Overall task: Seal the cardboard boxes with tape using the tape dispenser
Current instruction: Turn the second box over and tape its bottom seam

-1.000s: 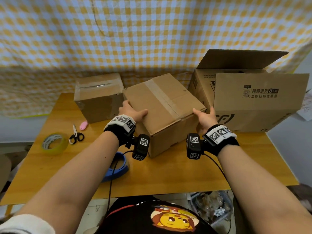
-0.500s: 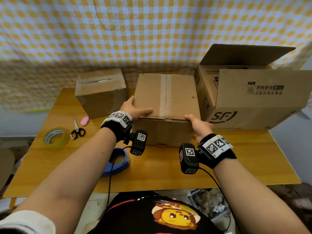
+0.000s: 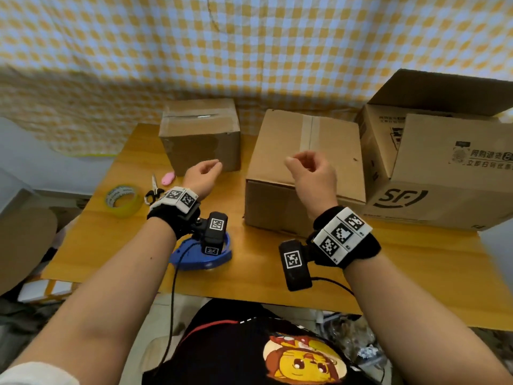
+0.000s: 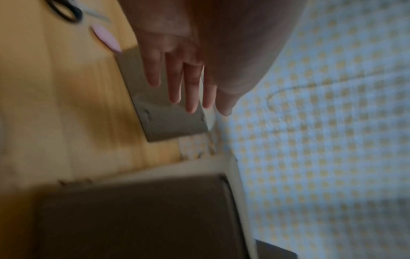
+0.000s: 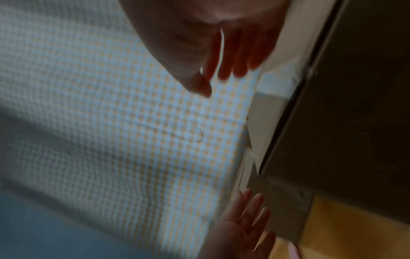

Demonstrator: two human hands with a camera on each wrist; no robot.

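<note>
Three cardboard boxes stood on the wooden table (image 3: 416, 262). The small box (image 3: 200, 136) sat at the far left, its top taped. The middle box (image 3: 305, 168) sat closed, one strip of tape running along its top seam. The large box (image 3: 444, 162), printed with a logo, stood at the far right with its flaps up, just beside the middle one.

Both hands hung in the air, holding nothing. The left hand (image 3: 204, 175) hovered in front of the small box, fingers relaxed and nearly straight. The right hand (image 3: 312, 173) hovered over the middle box with fingers loosely curled.

One blue tape dispenser (image 3: 200, 252) lay near the front edge, partly hidden behind the left wrist camera. One yellowish roll of tape (image 3: 123, 200), one pair of scissors (image 3: 154, 188) and one small pink object (image 3: 168, 178) lay at the left.
</note>
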